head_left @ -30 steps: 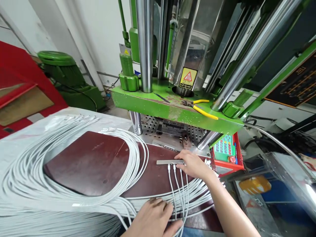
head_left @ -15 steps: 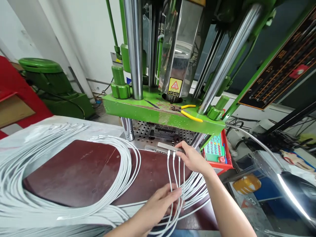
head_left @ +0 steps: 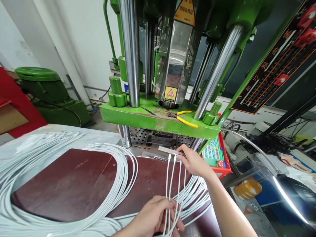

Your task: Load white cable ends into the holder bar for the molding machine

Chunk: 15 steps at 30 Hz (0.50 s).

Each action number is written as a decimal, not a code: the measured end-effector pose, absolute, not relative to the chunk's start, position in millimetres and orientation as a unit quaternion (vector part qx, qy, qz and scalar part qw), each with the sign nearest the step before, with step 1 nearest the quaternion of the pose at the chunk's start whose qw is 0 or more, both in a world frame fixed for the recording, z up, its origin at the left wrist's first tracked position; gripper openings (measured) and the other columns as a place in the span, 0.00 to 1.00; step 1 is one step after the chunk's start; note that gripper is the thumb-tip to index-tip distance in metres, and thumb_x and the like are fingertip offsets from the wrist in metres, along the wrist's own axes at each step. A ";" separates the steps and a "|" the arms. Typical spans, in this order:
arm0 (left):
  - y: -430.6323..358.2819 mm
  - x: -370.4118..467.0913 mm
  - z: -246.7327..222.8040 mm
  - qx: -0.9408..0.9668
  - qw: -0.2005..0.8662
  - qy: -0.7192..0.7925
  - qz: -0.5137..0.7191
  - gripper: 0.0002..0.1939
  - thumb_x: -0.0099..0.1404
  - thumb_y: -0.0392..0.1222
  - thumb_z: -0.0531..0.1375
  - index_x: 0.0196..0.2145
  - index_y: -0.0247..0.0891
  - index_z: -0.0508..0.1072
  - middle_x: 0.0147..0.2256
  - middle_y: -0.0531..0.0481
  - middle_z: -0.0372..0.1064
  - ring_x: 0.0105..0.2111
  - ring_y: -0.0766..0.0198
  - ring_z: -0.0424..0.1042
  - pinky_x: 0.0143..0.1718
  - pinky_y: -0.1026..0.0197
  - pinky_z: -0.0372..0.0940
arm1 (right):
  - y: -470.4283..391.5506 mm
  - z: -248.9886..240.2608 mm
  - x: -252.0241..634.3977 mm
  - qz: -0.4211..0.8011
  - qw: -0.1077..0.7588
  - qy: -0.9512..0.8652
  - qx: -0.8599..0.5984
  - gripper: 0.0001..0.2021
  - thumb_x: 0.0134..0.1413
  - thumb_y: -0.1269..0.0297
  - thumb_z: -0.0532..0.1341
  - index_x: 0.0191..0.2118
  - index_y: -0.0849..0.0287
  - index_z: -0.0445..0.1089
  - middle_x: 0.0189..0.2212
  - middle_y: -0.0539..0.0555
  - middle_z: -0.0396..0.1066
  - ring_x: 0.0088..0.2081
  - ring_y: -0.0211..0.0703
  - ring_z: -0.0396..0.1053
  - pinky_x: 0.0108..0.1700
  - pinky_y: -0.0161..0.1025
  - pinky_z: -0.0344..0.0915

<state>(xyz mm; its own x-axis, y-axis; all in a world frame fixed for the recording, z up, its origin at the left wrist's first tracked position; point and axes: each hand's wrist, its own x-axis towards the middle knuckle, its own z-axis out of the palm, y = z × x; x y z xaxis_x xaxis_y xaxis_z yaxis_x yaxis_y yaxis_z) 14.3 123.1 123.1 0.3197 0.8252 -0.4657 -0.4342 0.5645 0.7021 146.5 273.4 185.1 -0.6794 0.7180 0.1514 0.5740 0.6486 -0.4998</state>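
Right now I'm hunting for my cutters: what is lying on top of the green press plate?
Yellow-handled pliers lie on the green plate, beside a thin dark tool. The steel columns hide whatever lies behind them.

The right hand (head_left: 195, 162) covers the 3 o'clock end of the metal strip (head_left: 168, 150). The left hand (head_left: 154, 217) is cut by the 6 o'clock edge, as is the cable coil (head_left: 49, 210). Keypad (head_left: 214, 152) labels are too small to read.
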 end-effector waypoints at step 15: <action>154.0 -1.6 112.3 0.288 0.762 0.417 0.404 0.26 0.49 0.62 0.62 0.30 0.33 0.68 0.21 0.45 0.73 0.18 0.62 0.70 0.20 0.63 0.60 | 301.5 174.4 107.7 0.099 0.109 -0.908 -0.392 0.08 0.62 0.70 0.54 0.45 0.60 0.66 0.42 0.59 0.71 0.45 0.49 0.68 0.47 0.41 0.61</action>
